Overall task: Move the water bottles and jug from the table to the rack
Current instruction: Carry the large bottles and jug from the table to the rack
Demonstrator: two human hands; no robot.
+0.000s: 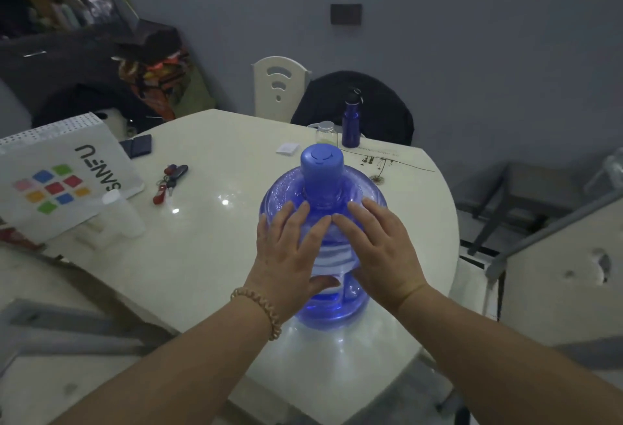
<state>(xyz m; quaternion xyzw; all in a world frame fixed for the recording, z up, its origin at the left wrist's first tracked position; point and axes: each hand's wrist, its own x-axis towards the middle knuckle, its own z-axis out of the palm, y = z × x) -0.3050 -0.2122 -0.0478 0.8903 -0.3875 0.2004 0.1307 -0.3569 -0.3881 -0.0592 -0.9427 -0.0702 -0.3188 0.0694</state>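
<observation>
A large translucent blue water jug [367, 195] with a blue cap stands upright near the front of the round white table [215, 256]. My left hand [286, 249] lies flat on its near left shoulder, fingers straight, thumb low against the side. My right hand [377, 245] lies flat on the near right shoulder, and the fingertips of both hands almost meet. At the table's far edge stand a dark blue metal bottle [350, 124] with a black cap and, just left of it, a small clear bottle [326, 134] with a silver lid. A white plastic bottle [123, 213] lies at the left.
A white paper bag [60, 171] with coloured squares, a bunch of keys [170, 181], a dark wallet [140, 146] and a small white packet [287, 148] are on the table. Behind it stand a white chair [278, 87] and a chair draped in black cloth [377, 104]. A grey frame [539, 232] runs at right.
</observation>
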